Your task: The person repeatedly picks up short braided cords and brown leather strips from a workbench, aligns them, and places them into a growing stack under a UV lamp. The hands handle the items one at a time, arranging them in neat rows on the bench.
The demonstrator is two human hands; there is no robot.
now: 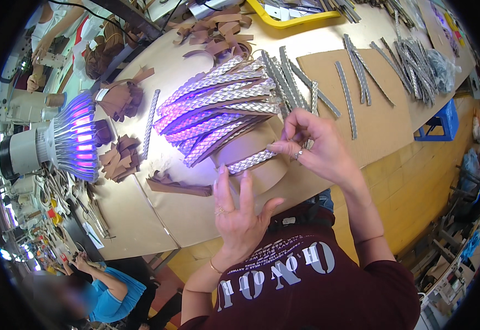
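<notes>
A silver braided strap (252,161) lies on a tan sheet (270,175) at the near edge of the table. My left hand (241,217) rests its outstretched fingertips on the strap's left end, its fingers apart. At the other end, my right hand (319,144) pinches the strap's tip between thumb and fingers; the pinched part is mostly hidden. Just beyond both hands a thick pile of silver braided straps with brown backing (218,104) is heaped, lit violet on its left side. Grey strips (289,77) lie against the pile's right end.
A finned lamp (75,140) glows violet at the left. Brown strips (120,159) lie in bundles beside it. A cardboard sheet (383,121) with grey strips is at the right, a yellow tray (286,23) at the back. A person in blue (116,291) is at lower left.
</notes>
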